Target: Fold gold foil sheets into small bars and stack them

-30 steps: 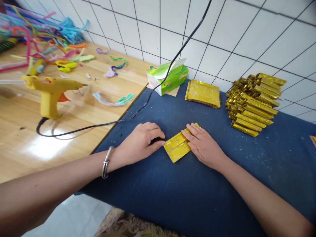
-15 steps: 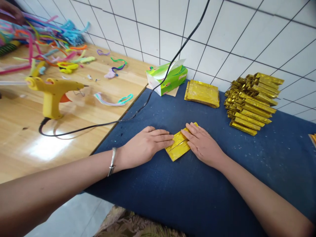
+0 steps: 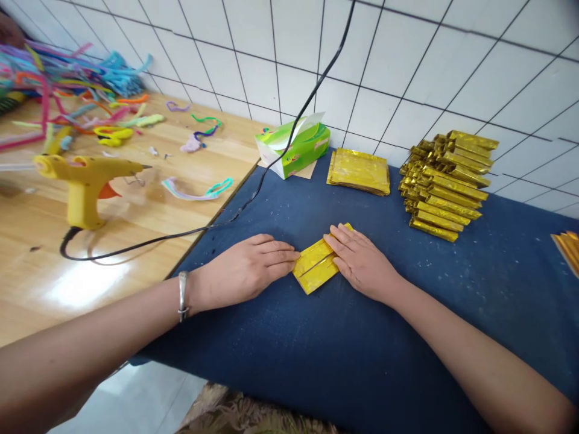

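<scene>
A folded sheet of gold foil paper lies flat on the blue tabletop in front of me, with a lengthwise seam down its middle. My right hand rests palm down over its right end, fingers stretched out, hiding that part. My left hand, with a silver bracelet on the wrist, has its fingers extended and their tips at the paper's left edge. Its thumb is hidden. Behind the hands are a flat stack of gold paper and a tall pile of folded gold strips.
A green tissue box stands by the tiled wall. The black cord of a yellow glue gun crosses the blue table's left edge. Colourful pipe cleaners lie on the wooden table. Orange-gold pieces sit far right.
The view has shifted slightly, so most things appear further left. My left fingertips have drawn back to the paper's left edge, showing more of it. My right hand stays on the paper.
</scene>
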Demonstrator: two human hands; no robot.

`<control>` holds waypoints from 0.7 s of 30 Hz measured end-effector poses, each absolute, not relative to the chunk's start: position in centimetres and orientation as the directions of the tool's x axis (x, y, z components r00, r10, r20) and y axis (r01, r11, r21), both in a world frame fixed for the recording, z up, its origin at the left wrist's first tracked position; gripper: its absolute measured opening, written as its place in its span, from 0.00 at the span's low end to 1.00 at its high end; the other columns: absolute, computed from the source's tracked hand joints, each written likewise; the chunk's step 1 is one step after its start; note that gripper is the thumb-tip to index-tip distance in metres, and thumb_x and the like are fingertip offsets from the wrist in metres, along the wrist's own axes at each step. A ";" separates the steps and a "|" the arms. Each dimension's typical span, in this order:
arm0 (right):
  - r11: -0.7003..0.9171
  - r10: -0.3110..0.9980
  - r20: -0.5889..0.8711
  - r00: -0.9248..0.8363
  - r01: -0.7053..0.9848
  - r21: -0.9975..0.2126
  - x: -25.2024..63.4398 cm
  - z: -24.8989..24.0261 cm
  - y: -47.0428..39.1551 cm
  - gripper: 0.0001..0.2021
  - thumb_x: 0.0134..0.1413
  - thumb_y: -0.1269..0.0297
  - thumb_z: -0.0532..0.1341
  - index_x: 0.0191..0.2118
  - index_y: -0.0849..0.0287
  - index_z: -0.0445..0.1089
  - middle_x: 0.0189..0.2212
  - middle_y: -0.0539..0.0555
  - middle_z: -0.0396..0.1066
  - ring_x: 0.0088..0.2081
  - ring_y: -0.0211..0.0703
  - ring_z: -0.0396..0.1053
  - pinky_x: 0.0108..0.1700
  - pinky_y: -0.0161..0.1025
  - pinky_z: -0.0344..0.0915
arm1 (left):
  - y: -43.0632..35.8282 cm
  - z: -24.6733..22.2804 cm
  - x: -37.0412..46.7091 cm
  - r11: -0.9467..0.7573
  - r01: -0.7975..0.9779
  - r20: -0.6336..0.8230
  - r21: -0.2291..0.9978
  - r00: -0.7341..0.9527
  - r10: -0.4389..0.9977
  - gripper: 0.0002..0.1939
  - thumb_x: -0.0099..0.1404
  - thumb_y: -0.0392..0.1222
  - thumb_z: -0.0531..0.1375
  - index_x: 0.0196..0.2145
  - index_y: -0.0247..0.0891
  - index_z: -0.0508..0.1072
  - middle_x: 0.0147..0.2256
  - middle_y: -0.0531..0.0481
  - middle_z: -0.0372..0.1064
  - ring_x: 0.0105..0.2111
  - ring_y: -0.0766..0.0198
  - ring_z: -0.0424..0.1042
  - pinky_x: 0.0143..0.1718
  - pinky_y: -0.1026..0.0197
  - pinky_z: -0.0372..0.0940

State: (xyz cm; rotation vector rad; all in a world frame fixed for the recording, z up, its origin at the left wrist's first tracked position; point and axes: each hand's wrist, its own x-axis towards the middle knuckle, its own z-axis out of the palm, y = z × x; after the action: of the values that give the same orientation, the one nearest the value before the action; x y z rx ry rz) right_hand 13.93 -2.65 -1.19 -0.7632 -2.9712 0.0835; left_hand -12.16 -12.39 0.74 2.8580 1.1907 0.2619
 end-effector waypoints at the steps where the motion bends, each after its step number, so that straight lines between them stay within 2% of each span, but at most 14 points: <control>1: 0.874 0.485 0.056 -0.873 0.481 -0.070 13.9 -1.3 -2.6 0.24 0.64 0.61 0.44 0.62 0.62 0.52 0.64 0.56 0.48 0.65 0.46 0.42 0.65 0.48 0.46 | -12.4 0.8 -12.2 -0.692 0.711 0.163 0.121 0.674 0.721 0.14 0.67 0.36 0.50 0.48 0.39 0.70 0.52 0.49 0.67 0.53 0.61 0.63 0.55 0.56 0.55; 6: 0.874 0.484 0.055 -0.873 0.480 -0.073 14.0 -1.5 -2.5 0.24 0.63 0.61 0.44 0.63 0.63 0.51 0.64 0.56 0.47 0.65 0.46 0.41 0.65 0.49 0.46 | -12.5 0.5 -12.3 -0.629 0.754 0.207 0.189 0.596 0.776 0.11 0.67 0.41 0.53 0.44 0.38 0.71 0.46 0.48 0.70 0.49 0.62 0.66 0.52 0.57 0.59; 10: 0.875 0.483 0.051 -0.874 0.479 -0.071 13.9 -1.4 -2.4 0.24 0.64 0.61 0.43 0.62 0.63 0.52 0.64 0.57 0.47 0.65 0.46 0.41 0.65 0.49 0.46 | -12.4 0.7 -12.1 -0.651 0.746 0.194 0.137 0.624 0.757 0.14 0.67 0.40 0.52 0.48 0.38 0.69 0.46 0.46 0.70 0.49 0.61 0.67 0.51 0.56 0.59; 13: 0.876 0.481 0.049 -0.876 0.477 -0.077 13.9 -1.3 -2.5 0.24 0.63 0.61 0.43 0.62 0.63 0.53 0.64 0.57 0.47 0.65 0.46 0.41 0.65 0.49 0.45 | -12.4 1.1 -12.0 -0.683 0.724 0.190 0.100 0.660 0.727 0.13 0.67 0.38 0.52 0.47 0.39 0.70 0.46 0.47 0.70 0.49 0.61 0.66 0.52 0.56 0.58; 18: 0.875 0.482 0.063 -0.874 0.475 -0.094 13.9 -1.3 -2.5 0.24 0.63 0.61 0.44 0.62 0.61 0.52 0.64 0.55 0.48 0.65 0.46 0.41 0.64 0.49 0.46 | -12.5 1.1 -11.9 -0.693 0.719 0.180 0.062 0.674 0.716 0.12 0.68 0.36 0.50 0.45 0.39 0.71 0.54 0.48 0.64 0.55 0.60 0.62 0.54 0.56 0.57; 21: 0.877 0.479 0.070 -0.875 0.472 -0.092 13.9 -1.2 -2.5 0.23 0.63 0.61 0.44 0.62 0.61 0.53 0.64 0.55 0.48 0.65 0.46 0.41 0.64 0.50 0.47 | -12.5 0.8 -11.5 -0.695 0.715 0.184 0.074 0.675 0.714 0.15 0.68 0.35 0.49 0.49 0.39 0.69 0.57 0.49 0.60 0.59 0.61 0.57 0.57 0.55 0.54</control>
State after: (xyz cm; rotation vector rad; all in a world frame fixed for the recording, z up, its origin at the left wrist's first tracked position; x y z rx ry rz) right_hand 13.90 -2.54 -1.23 -0.7505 -2.9549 0.1099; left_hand -11.46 -12.55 0.76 2.8793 1.2286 0.3140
